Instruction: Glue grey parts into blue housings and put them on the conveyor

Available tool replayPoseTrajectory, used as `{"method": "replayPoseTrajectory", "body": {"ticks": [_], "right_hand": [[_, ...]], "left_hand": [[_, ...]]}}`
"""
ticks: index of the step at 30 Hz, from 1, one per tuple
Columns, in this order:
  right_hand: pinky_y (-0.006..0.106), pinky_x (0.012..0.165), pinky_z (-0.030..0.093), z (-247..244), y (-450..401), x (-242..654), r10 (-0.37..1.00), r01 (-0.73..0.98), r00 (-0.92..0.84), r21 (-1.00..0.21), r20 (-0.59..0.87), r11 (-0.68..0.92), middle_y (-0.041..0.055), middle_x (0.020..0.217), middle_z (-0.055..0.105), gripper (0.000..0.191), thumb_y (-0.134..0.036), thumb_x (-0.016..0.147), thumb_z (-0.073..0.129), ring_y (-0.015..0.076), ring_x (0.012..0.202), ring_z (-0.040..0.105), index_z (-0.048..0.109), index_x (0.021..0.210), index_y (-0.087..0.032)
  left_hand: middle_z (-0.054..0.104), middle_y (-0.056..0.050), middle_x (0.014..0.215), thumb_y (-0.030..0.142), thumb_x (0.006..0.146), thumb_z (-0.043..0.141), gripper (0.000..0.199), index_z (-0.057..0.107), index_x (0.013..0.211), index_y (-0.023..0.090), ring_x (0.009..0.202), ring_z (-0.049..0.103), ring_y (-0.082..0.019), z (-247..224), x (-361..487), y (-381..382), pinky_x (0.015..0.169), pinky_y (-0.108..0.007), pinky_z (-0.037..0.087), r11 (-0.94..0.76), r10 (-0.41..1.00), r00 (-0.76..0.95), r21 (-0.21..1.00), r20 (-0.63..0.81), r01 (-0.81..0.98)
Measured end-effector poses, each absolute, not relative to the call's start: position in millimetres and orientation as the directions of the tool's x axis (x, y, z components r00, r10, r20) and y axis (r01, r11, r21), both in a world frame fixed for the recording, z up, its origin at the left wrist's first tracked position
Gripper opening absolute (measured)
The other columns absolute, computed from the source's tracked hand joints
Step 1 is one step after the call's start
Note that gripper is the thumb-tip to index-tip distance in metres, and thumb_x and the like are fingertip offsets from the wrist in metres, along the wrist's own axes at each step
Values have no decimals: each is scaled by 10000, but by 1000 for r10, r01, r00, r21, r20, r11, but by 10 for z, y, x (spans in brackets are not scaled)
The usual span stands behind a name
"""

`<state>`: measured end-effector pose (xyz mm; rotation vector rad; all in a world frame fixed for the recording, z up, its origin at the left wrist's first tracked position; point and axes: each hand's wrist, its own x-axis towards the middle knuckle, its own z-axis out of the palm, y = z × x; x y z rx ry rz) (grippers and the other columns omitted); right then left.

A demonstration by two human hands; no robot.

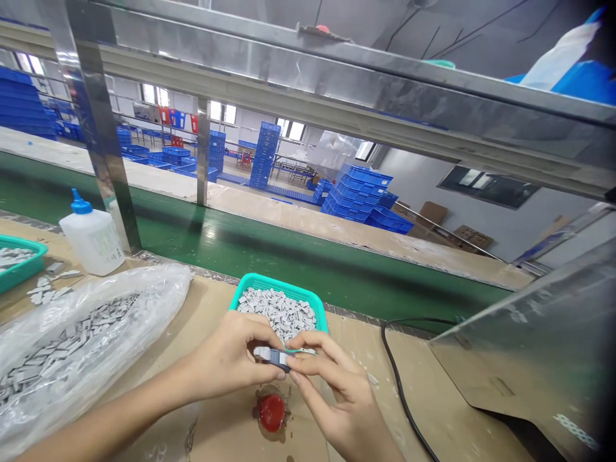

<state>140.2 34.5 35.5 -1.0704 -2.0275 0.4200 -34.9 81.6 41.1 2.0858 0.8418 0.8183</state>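
Between my two hands is a small grey plastic part (pixel 275 357) with light ends and a darker ribbed middle. My left hand (pixel 231 353) pinches its left end between thumb and fingers. On the other end, the fingertips of my right hand (pixel 337 378) are closed. Whether the right fingers hold a separate piece against it, I cannot tell. Just behind the hands stands a green basket (pixel 250 280) full of small light grey pieces (pixel 282 311). Below them, a small red round container (pixel 272 412) sits on a stained patch of cardboard.
At left lies a clear plastic bag (pixel 163 289) of grey parts, with a white bottle (pixel 94 240) with blue cap behind it. Another green basket (pixel 24 273) is at the far left. A black cable (pixel 397 385) and a metal panel (pixel 539 340) are at right; a green conveyor belt (pixel 216 240) runs behind.
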Motion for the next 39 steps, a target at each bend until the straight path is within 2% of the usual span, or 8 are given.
{"method": "replayPoseTrajectory", "body": {"ticks": [6,10,18,22,29,32,35,39], "right_hand": [[257,685,490,374,363,1376,704,600,-335,-435,626,672,64,873,563,175,-71,751,525,162,805,565,593,851,-197],[288,735,484,297,415,1287,579,659,-223,-316,784,683,66,921,575,335,-29,738,528,173,846,556,509,1019,-210],[363,833,413,185,583,1408,596,666,-93,-395,798,633,44,917,540,391,-142,750,566,180,908,495,415,1104,-215],[323,769,429,61,782,1739,767,634,174,-666,618,393,15,834,545,322,-230,802,477,152,803,512,380,1109,-221],[303,717,457,-360,1228,1882,870,681,46,-652,492,333,33,783,582,308,-195,767,430,163,738,552,450,1073,-162],[352,781,439,-451,1297,1871,885,721,-17,-608,465,333,82,905,594,317,-176,780,378,203,871,542,509,1067,-149],[380,852,399,-468,1287,1872,894,747,-86,-565,440,351,90,994,589,328,-139,788,339,217,963,505,569,1021,-154],[392,847,398,-444,1261,1868,905,773,-96,-542,414,330,114,1015,581,357,-109,796,301,221,957,503,568,1032,-124]], "left_hand": [[557,10,689,231,568,702,194,631,732,152,583,462,-71,311,-314,938,524,-173,344,-50,794,606,999,49,-14],[585,-15,797,253,634,671,266,578,872,178,711,542,-104,184,-170,918,696,-242,432,374,811,583,807,-45,-458],[529,-73,813,244,819,449,200,562,881,91,616,490,-57,63,-29,1001,532,-148,416,439,881,432,679,-196,-588],[482,-32,732,257,870,315,240,496,887,100,485,373,-16,-7,-194,1484,429,-124,318,229,957,276,812,-88,-537],[528,-6,747,311,831,415,226,507,894,115,563,472,-72,-211,-435,2518,538,-224,413,-136,984,111,991,136,-14],[562,-49,922,277,780,511,224,537,937,120,847,534,-163,-426,-450,2779,774,-373,427,-201,979,101,936,179,288],[430,-103,1215,280,755,541,391,461,1110,137,1151,357,-264,-705,-430,2858,951,-512,254,-242,966,38,834,257,496],[185,-160,1372,256,745,545,638,233,1281,108,1265,137,-290,-957,-461,2846,1020,-480,163,-266,931,-18,713,364,649]]}}
